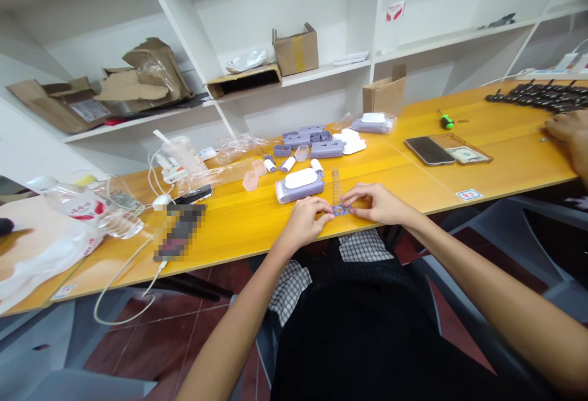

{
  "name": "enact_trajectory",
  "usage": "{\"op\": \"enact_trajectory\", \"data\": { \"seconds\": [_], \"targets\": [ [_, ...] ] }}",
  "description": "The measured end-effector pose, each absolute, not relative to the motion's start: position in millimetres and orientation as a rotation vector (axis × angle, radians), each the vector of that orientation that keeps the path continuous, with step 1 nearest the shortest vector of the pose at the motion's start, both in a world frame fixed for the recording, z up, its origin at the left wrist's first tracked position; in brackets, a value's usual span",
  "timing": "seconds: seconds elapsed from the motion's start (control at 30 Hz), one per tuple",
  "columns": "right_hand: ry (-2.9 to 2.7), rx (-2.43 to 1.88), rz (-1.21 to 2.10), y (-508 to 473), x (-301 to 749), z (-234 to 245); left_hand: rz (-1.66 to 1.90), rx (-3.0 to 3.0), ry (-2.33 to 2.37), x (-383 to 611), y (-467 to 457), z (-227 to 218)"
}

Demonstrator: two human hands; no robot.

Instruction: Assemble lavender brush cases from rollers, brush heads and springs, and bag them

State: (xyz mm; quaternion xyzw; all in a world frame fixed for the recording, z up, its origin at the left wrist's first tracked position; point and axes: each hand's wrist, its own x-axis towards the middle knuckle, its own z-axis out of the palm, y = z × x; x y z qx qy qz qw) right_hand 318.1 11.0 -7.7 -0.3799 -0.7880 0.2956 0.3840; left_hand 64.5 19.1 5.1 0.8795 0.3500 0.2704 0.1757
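Observation:
My left hand [307,216] and my right hand [373,201] meet at the near edge of the yellow table [239,223]. Both pinch a small purple ring-shaped part [340,209] between their fingertips. A metal coil spring [335,183] lies on the table just behind the part. A purple and white lint-roller case [299,185] sits behind my left hand. More purple cases [312,142], white rollers [288,164] and small clear caps [251,180] lie farther back.
Two phones [429,150] and a banknote lie to the right, with a green screwdriver [445,120] behind them. Another person's hand [569,134] rests at far right near black parts [542,96]. Plastic bottles [87,208], cables and a power strip crowd the left. Shelves hold cardboard boxes.

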Motion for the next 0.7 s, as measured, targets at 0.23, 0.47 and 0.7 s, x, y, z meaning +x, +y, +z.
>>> {"op": "enact_trajectory", "data": {
  "seconds": [0.23, 0.47, 0.7],
  "targets": [
    [-2.096, -0.907, 0.623, 9.5, 314.5, -7.2, 0.72, 2.519, 1.031, 65.8, 17.4, 7.4],
    [-2.158, -0.938, 0.53, 11.0, 314.9, -10.8, 0.701, 2.528, 1.046, 66.0, 17.1, 7.4],
    [-2.208, -0.969, 0.449, 7.4, 311.8, -8.5, 0.713, 2.502, 1.019, 67.1, 15.8, 9.3]
  ]
}}
